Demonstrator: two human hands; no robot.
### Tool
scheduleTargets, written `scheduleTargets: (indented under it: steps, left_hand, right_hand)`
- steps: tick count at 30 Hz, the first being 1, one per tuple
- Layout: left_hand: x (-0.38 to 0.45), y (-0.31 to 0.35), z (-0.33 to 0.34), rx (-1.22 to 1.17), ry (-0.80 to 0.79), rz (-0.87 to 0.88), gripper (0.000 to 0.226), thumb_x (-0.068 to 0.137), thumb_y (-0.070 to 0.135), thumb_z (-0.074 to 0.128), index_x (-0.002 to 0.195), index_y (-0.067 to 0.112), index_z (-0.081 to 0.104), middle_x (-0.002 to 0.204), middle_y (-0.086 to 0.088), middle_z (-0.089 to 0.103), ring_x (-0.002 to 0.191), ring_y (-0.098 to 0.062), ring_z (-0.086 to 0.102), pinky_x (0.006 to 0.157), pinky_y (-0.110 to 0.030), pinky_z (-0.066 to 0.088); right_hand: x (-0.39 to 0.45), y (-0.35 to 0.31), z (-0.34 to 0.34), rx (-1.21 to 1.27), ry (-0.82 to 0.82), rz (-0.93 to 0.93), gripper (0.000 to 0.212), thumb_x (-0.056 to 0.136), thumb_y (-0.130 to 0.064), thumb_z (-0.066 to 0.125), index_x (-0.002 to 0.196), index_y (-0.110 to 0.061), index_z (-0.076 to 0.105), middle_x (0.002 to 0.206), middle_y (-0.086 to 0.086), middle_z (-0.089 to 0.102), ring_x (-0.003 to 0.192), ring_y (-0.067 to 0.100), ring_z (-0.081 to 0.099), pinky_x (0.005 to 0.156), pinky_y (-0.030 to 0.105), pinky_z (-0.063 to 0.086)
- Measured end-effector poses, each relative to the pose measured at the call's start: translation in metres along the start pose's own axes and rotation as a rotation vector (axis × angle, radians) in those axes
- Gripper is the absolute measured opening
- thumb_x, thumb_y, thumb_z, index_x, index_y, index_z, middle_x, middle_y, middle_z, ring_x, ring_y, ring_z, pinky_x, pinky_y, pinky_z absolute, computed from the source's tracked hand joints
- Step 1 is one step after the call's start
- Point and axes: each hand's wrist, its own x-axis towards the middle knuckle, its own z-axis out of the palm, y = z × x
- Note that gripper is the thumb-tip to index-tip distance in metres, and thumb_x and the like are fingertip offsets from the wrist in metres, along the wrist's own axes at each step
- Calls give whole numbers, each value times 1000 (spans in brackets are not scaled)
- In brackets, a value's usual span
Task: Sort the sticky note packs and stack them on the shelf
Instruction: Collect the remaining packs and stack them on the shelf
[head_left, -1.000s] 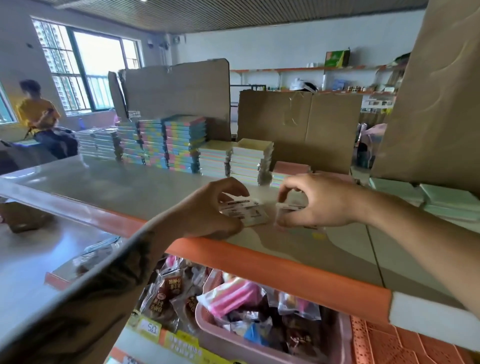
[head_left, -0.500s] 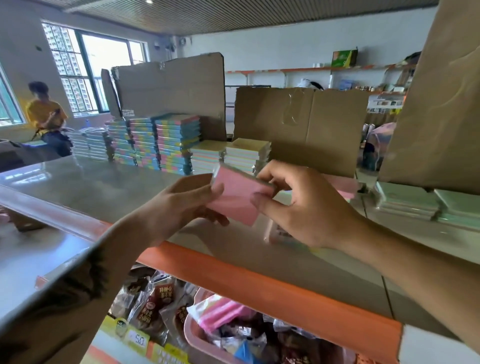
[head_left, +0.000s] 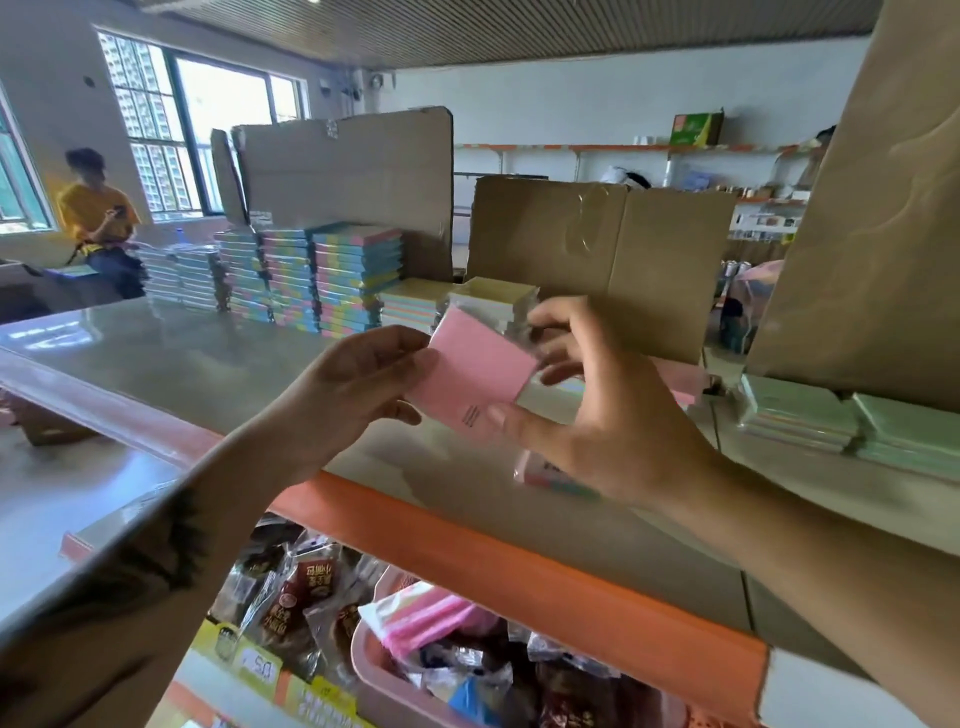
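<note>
A pink sticky note pack (head_left: 475, 376) is held tilted above the grey shelf top (head_left: 208, 374). My left hand (head_left: 358, 384) pinches its left edge. My right hand (head_left: 602, 415) holds its right side, thumb on the lower corner. Another wrapped pack (head_left: 545, 475) lies on the shelf under my right hand, partly hidden. Behind stand tall multicoloured stacks (head_left: 358, 278), lower yellow-topped stacks (head_left: 493, 293), a pink stack (head_left: 680, 382) and green stacks (head_left: 800, 418) at the right.
Cardboard sheets (head_left: 597, 260) stand behind the stacks, and a large one (head_left: 872, 218) leans at the right. The shelf has an orange front edge (head_left: 519, 566). Below it sits a pink bin (head_left: 374, 670) of wrapped snacks. A person in yellow (head_left: 96, 218) sits far left by the window.
Both hands lifted a pack off the shelf and turned it so its pink face shows. It now sits slightly higher and more tilted, and the right fingers have spread.
</note>
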Motion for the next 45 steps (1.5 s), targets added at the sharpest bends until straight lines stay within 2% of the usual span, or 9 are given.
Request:
scheduleTargets:
  steps: [3, 7, 12, 17, 22, 28, 32, 36, 45]
  left_hand:
    - [1, 4, 7, 52, 36, -22, 39, 88, 37, 66, 109, 4, 68, 93, -12, 69, 90, -27, 66, 92, -59, 52]
    - [4, 8, 27, 53, 40, -50, 36, 87, 34, 58, 107, 6, 69, 88, -10, 70, 87, -25, 66, 93, -59, 50]
    - [16, 14, 53, 47, 2, -48, 35, 87, 35, 59, 103, 6, 70, 85, -8, 68, 84, -22, 62, 89, -56, 51]
    - [28, 26, 73, 10, -8, -17, 52, 91, 42, 61, 113, -4, 68, 95, -20, 68, 88, -31, 64, 93, -64, 49]
    - [29, 16, 91, 246, -45, 80, 26, 88, 54, 72, 107, 36, 74, 109, 2, 75, 102, -8, 69, 89, -24, 53]
    - [22, -5, 99, 781, -304, -11, 100, 53, 97, 58, 142, 54, 43, 137, 24, 56, 126, 0, 54, 110, -34, 44]
    - [20, -2, 101, 950, -365, 2, 99, 59, 92, 57, 147, 52, 38, 142, 22, 51, 130, -8, 48, 111, -35, 39]
    - [20, -1, 100, 913, -361, -3, 98, 59, 88, 57, 147, 47, 42, 140, 21, 53, 128, -7, 50, 109, -30, 38]
    - [20, -4, 97, 828, -354, -14, 99, 53, 83, 57, 144, 46, 46, 135, 23, 54, 123, -5, 51, 109, -33, 41]
  right_hand:
    - [6, 4, -11, -193, -60, -230, 68, 71, -53, 83, 125, -26, 51, 123, -5, 61, 116, 17, 59, 96, 45, 50]
    - [8, 7, -16, -389, -172, -336, 61, 70, -55, 81, 117, -26, 55, 153, -2, 46, 137, 24, 44, 102, 51, 47]
    - [13, 6, -38, -491, -162, -358, 59, 64, -64, 83, 102, -26, 58, 144, -5, 56, 126, 23, 50, 98, 48, 47]
    - [19, 9, -70, -475, -157, -200, 70, 56, -80, 74, 110, -38, 59, 121, -15, 60, 110, 14, 57, 99, 49, 45]
    - [31, 45, -97, -491, 19, -10, 91, 46, -100, 60, 118, -45, 62, 107, -11, 64, 98, 14, 61, 91, 38, 52]
    - [38, 101, -96, -526, -71, 266, 88, 39, -103, 60, 112, -55, 60, 112, -11, 68, 99, 16, 63, 92, 39, 54]
    - [34, 117, -88, -570, -142, 340, 64, 60, -80, 79, 113, -46, 67, 118, -7, 66, 105, 18, 60, 94, 36, 52]
    - [32, 124, -81, -549, -152, 378, 78, 51, -95, 58, 110, -45, 67, 118, -8, 68, 105, 19, 62, 94, 40, 54]
    - [30, 122, -74, -619, -153, 367, 53, 85, -65, 69, 129, -35, 65, 121, 3, 62, 111, 25, 60, 95, 38, 51]
